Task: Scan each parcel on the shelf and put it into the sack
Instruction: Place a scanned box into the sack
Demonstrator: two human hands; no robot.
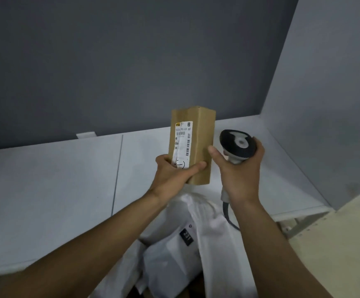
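My left hand (173, 174) grips the lower end of a brown cardboard parcel (200, 134), holding it upright above the shelf's front edge. Its white label with barcodes faces me. My right hand (240, 173) holds a grey and black barcode scanner (237, 146) by its handle, just right of the parcel, with its head level with the label. The scanner's cable hangs down below my wrist. Below both hands a white sack (215, 231) stands open, with white plastic parcels (170, 269) inside, one bearing a black tag that reads 231.
A white shelf board (52, 186) stretches from left to right behind the sack, with a seam near its middle. A dark grey back wall (131, 61) and a lighter side panel (329, 104) close it in. A beige surface (346, 244) lies at lower right.
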